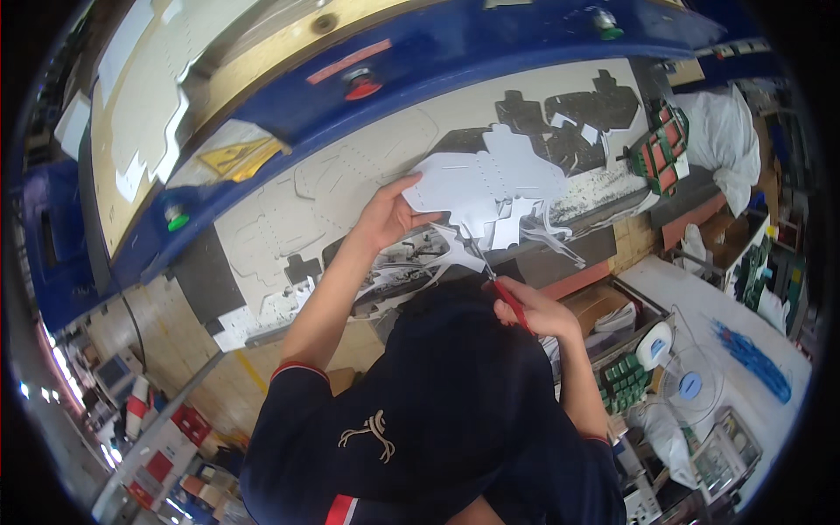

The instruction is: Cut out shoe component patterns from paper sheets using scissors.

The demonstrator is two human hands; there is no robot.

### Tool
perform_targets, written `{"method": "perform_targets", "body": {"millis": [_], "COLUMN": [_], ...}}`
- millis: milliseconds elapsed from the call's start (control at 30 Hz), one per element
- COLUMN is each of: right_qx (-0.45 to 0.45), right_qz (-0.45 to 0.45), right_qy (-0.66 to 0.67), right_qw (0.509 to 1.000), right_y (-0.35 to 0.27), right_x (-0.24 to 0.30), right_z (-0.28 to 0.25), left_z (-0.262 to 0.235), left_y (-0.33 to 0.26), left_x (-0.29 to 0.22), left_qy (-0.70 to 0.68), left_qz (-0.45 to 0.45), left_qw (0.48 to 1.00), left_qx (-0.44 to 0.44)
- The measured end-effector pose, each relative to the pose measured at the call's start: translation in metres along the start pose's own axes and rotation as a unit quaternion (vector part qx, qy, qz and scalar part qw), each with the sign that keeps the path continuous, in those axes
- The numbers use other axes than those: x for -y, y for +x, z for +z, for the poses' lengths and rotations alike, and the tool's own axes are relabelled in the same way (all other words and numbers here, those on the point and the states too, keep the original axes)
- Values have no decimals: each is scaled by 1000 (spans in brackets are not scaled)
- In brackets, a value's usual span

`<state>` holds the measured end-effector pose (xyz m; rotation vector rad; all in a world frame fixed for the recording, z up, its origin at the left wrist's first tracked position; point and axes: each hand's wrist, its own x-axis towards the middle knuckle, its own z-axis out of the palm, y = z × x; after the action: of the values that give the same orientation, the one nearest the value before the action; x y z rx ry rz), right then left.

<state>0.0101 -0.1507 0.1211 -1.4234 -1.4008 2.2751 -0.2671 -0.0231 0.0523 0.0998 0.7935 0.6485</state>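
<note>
My left hand (389, 212) pinches the left edge of a white die-cut paper sheet (472, 179), which has rows of small holes and slots. Red-handled scissors (516, 306) are gripped in my right hand (544, 313). Their blades point up and away, at the near edge of the sheet, where thin white scraps (547, 234) hang down. How far the blades are apart is hard to make out. Under the sheet lies a pale board (289, 188) marked with cut outlines and dark cut-out shapes.
Along the far side runs a blue machine beam (420, 74) with a red button (360, 84) and a green knob (177, 217). A green and red block tool (661, 150) sits at the board's right end. Right of me, a white table (744, 306) carries blue ties (754, 360).
</note>
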Motion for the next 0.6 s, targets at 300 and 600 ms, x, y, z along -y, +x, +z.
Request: {"method": "perform_targets", "body": {"millis": [300, 600], "right_qx": [-49, -104], "right_qz": [-117, -116], "right_qy": [399, 411], "right_qw": [908, 898], "right_y": [-8, -1], "right_x": [-13, -2], "right_z": [31, 58], "left_z": [64, 73], "left_y": [-8, -8], "left_x": [25, 67], "left_qy": [-8, 262], "left_qz": [115, 38], "left_qw": [993, 960], "left_qx": [10, -90]}}
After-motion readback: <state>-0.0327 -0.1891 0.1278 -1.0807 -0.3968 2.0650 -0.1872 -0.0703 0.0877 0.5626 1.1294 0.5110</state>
